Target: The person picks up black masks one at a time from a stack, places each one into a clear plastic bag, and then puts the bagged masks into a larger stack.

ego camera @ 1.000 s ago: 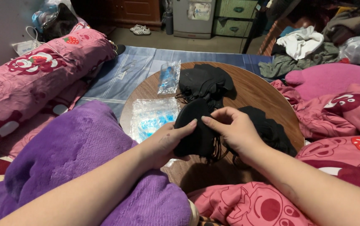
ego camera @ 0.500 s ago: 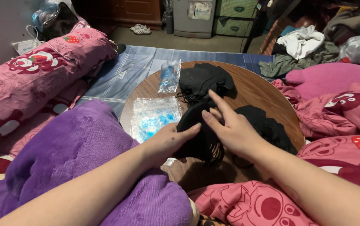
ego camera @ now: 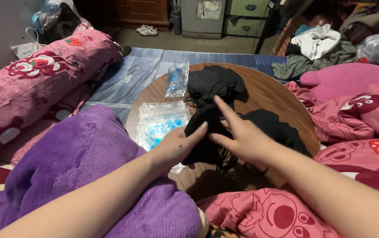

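Cluttered room, bedding all around a round wooden tabletop; pink printed bolster at left, purple blanket near left, pink quilt at right, blue mat on the far floor. Left hand lies flat against the near-left side of a black fabric piece at the tabletop's middle, fingers straight and pressed together, fingertips on the cloth. Right hand rests on the same piece from the right, fingers spread and extended, index pointing far. Thin black cords hang from the piece at its near edge. Second black piece sits farther back, third one just right of the right hand. Clear plastic bag lies left of the held piece, smaller clear packet beyond it.
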